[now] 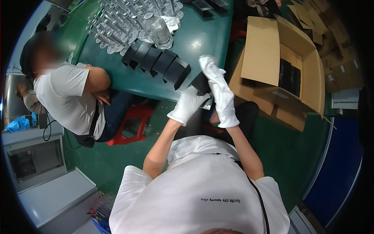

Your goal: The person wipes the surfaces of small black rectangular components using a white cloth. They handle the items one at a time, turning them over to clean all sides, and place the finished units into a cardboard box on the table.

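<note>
Both my hands wear white gloves and meet at the near edge of the green table (156, 86). Between them is a small black box (200, 82), partly covered by the gloves. My left hand (185, 104) is closed on its lower side, fingers bent round it. My right hand (216, 82) lies along the box's right side and grips it, though its fingertips are partly hidden. To the left of my hands, a slanting row of several similar black boxes (163, 62) stands on the table, some with their flaps folded out.
Farther back stand clear rods on round bases (117, 25), a clear plastic jar (157, 33) and a white cloth (172, 24). On the right, an open cardboard box (260, 50) holds black boxes (289, 76). A seated co-worker (64, 85) is at the left, on a red stool (130, 126).
</note>
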`<state>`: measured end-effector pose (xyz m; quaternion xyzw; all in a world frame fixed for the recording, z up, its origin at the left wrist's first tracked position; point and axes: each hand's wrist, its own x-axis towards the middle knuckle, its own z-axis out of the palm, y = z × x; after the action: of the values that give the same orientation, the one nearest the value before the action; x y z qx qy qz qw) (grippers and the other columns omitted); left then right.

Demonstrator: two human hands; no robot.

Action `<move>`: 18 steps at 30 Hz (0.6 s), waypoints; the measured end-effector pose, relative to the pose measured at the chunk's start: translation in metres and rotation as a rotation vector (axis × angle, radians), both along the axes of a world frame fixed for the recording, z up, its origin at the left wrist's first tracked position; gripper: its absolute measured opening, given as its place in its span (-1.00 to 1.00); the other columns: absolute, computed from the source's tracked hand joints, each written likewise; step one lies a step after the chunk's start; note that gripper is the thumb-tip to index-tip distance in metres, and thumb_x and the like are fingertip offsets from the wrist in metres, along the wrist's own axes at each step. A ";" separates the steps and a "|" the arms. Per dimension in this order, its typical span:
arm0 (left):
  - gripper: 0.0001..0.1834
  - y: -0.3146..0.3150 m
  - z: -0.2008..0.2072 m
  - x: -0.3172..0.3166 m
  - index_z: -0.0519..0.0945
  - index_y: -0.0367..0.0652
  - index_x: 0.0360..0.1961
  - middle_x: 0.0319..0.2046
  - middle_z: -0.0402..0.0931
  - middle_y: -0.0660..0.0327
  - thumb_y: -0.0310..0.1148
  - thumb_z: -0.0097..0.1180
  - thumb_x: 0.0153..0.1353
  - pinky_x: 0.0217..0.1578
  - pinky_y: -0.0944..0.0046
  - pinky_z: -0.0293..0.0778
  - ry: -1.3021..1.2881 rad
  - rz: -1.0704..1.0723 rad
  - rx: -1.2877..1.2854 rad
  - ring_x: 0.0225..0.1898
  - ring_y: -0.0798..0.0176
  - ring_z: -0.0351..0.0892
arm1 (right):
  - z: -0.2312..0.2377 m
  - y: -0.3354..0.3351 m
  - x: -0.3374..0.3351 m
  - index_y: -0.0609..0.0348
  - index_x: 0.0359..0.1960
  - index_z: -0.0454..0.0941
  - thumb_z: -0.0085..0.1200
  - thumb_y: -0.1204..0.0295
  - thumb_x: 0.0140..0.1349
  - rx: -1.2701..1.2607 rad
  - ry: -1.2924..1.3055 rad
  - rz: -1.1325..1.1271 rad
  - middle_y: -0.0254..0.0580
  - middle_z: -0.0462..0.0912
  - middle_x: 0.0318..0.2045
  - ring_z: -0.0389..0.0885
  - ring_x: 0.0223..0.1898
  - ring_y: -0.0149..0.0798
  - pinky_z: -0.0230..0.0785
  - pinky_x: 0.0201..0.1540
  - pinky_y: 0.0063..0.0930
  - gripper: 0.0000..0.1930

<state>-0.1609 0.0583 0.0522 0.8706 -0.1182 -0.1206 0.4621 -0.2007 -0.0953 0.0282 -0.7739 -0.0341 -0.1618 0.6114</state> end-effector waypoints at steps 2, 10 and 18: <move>-0.72 0.007 -0.014 -0.004 0.64 -0.33 -0.09 -0.16 0.66 0.17 -0.37 0.30 0.26 -0.15 0.27 0.53 -0.063 0.023 -0.067 -0.23 0.29 0.62 | 0.019 0.010 0.020 0.12 0.24 0.56 0.04 0.49 0.39 -0.273 -0.221 -0.013 0.03 0.48 0.32 0.45 0.32 0.07 0.41 0.22 -0.18 -0.61; -0.78 0.000 0.032 -0.006 0.66 -0.16 -0.18 -0.36 0.58 0.08 -0.57 0.23 0.13 -0.33 0.17 0.54 -0.539 0.032 0.133 -0.35 0.00 0.64 | -0.013 -0.011 -0.015 0.15 0.25 0.47 -0.07 0.26 0.54 0.117 0.338 0.112 -0.18 0.61 0.16 0.65 0.09 -0.23 0.56 0.06 -0.35 -0.63; -0.86 -0.008 0.022 0.003 0.62 -0.15 -0.28 -0.45 0.53 0.09 -0.52 0.25 0.11 -0.39 0.12 0.52 -0.605 0.023 0.161 -0.40 0.01 0.63 | 0.017 -0.041 -0.039 0.21 0.24 0.52 0.00 -0.04 0.48 0.939 0.667 -0.235 -0.26 0.60 0.13 0.58 0.11 -0.35 0.48 0.19 -0.35 -0.42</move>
<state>-0.1581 0.0501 0.0743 0.9021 -0.2304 0.1401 0.3370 -0.2396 -0.1360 0.0449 -0.4280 0.3215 0.0260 0.8443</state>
